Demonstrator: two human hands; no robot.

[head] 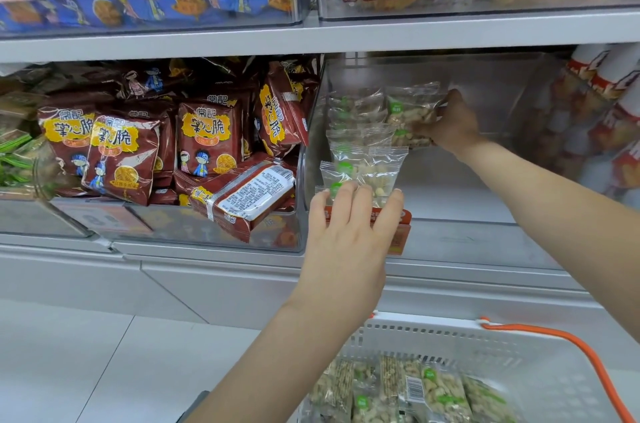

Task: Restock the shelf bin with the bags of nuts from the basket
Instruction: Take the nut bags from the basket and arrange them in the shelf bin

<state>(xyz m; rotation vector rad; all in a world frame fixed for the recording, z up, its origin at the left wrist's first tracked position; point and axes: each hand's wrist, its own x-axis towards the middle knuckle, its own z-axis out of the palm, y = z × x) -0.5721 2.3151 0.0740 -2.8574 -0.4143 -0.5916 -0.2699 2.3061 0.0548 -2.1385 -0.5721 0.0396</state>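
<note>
Right hand (452, 123) grips a bag of nuts (410, 118) deep inside the clear shelf bin (485, 83); left hand (349, 225), fingers straight, steadies the upright row of bags (360, 159) (slick crinkly film, lumpy). Release it and they probably topple forward. More wait in the white slotted basket (540, 360).

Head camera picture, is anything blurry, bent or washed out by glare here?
Head view: the shelf edge bows, a wide-angle effect; the clear bin has hazy walls that soften what lies behind them; the right hand deep in the bin looks dim and slightly soft; the left hand and the basket are evenly lit, without harsh glare.
</note>
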